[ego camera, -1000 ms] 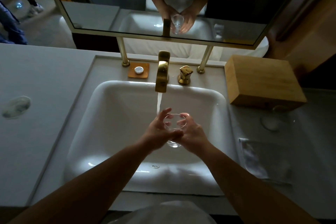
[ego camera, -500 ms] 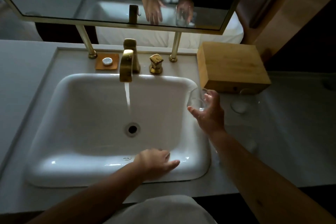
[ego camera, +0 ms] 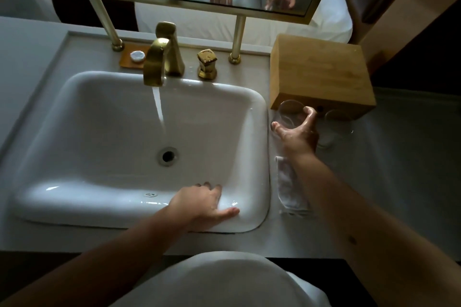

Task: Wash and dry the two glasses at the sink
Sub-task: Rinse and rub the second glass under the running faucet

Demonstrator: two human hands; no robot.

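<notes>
My right hand grips a clear glass over the counter just right of the white sink, in front of a wooden box. A second clear glass stands on the counter right beside it, partly behind my hand. My left hand rests flat on the sink's near rim, fingers apart, holding nothing. Water runs from the brass faucet into the basin. A white folded cloth lies on the counter under my right forearm.
A wooden box sits on the counter right of the sink. A brass handle and a small orange dish with a white object stand behind the basin. A brass-framed mirror hangs above on two posts.
My right hand carried the glass out from under the water, right across the sink's rim and down to the counter by the box. My left hand let go and dropped onto the near rim.
</notes>
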